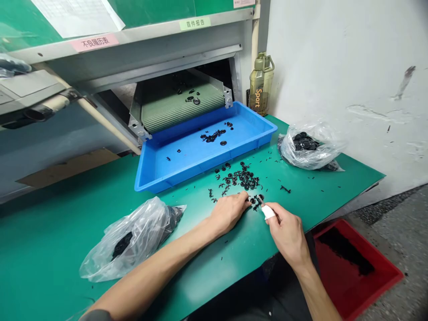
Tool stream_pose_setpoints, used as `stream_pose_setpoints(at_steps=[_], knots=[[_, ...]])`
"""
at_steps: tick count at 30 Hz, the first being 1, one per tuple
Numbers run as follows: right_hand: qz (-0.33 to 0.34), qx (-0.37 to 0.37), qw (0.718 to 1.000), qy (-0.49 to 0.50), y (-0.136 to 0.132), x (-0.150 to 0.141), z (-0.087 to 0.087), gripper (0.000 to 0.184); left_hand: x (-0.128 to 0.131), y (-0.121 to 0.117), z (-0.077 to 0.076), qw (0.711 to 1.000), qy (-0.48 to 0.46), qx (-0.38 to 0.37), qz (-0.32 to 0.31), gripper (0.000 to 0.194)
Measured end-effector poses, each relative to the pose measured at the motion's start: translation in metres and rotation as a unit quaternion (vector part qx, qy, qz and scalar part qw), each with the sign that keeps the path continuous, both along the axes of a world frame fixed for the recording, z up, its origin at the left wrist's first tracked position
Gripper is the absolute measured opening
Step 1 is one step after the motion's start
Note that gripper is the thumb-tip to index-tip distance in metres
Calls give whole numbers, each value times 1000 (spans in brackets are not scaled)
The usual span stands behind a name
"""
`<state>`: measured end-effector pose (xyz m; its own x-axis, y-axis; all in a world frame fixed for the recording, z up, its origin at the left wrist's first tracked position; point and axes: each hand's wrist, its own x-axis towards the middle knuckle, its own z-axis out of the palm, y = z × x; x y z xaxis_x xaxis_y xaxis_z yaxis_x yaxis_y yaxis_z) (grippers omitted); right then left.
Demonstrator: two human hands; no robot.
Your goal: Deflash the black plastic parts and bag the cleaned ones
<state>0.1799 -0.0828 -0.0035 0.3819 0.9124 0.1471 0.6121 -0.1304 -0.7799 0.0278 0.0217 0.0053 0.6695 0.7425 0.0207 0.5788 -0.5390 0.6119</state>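
My left hand (232, 209) rests on the green tabletop, its fingers closed at a small black plastic part (253, 201) with round and branched pieces. Close by on the right, my right hand (288, 229) is closed around a small metal-tipped tool (260, 201); most of the tool is hidden in the grip. A white wrapping (268, 211) shows at the index finger, and I cannot tell whether it is on the finger or the tool. The tool's tip meets the black part. Just beyond the hands lies a loose pile of similar black parts (246, 178).
A blue tray (203, 173) with black parts sits under the end of a green conveyor (183, 111). Plastic bags of black pieces stand at left (133, 240) and right (309, 149). A red bin (371, 285) is on the floor; a bottle (261, 87) stands behind the tray.
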Motion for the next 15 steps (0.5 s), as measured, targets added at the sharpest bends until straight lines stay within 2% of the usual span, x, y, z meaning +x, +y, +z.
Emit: stream_pose_setpoints(at_steps=[2,4,5,7,8,9,11,13,15], knots=[[3,4,1000,-1,-1,0,-1,30,-2,1,6,998,-25,-49,7,24],[7,12,1000,-8,-2,-1,-2,31,-6,0,13,978,-104,-181,19,27],[10,20,1000,-14,-3,-2,-4,31,-8,-2,15,951,-156,-267,27,29],[21,39,999,-29,-4,-4,-7,32,-13,-6,18,869,-252,-422,48,34],[28,50,998,-37,-5,-6,-8,32,-16,-9,17,829,-289,-475,60,37],[34,58,997,-46,-5,-7,-9,33,-18,-12,16,798,-316,-509,70,39],[47,69,994,-64,-7,-10,-10,33,-20,-17,12,761,-348,-541,81,41],[59,72,992,-84,-10,-14,-9,33,-21,-20,9,747,-359,-553,87,40],[73,78,989,-106,-13,-18,-6,34,-21,-23,7,748,-360,-550,97,39]])
